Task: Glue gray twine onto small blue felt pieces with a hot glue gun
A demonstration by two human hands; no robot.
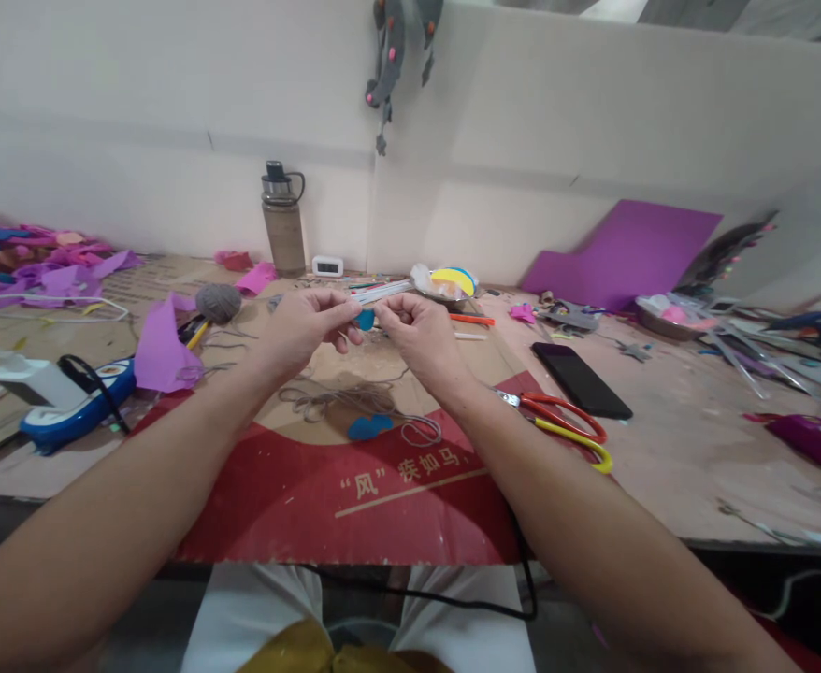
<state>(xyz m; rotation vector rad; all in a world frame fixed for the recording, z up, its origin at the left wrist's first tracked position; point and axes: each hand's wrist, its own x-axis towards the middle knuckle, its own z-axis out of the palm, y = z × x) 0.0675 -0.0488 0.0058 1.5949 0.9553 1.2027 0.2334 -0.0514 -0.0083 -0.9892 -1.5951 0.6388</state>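
My left hand (pixel 312 325) is closed, with a small blue piece (pixel 365 320), felt or foam by its look, at its fingertips. Close against it, my right hand (pixel 416 335) pinches thumb and forefinger together; whatever lies between them is too small to make out. Both hands are raised over a cardboard sheet (pixel 410 514) with a red printed area. Below them on the cardboard lie a loose tangle of grey yarn (pixel 312 400) and another blue cut piece (pixel 369 427). Scissors (pixel 571 421) with red and yellow handles rest beside my right forearm.
A black phone (pixel 583 379) lies at right. Behind my hands stand a bottle (pixel 284 224), a small white clock (pixel 327 266) and a bowl (pixel 456 301) of bits. At left are a grey yarn ball (pixel 218 303), purple scraps (pixel 165 346) and a blue power strip (pixel 78 411).
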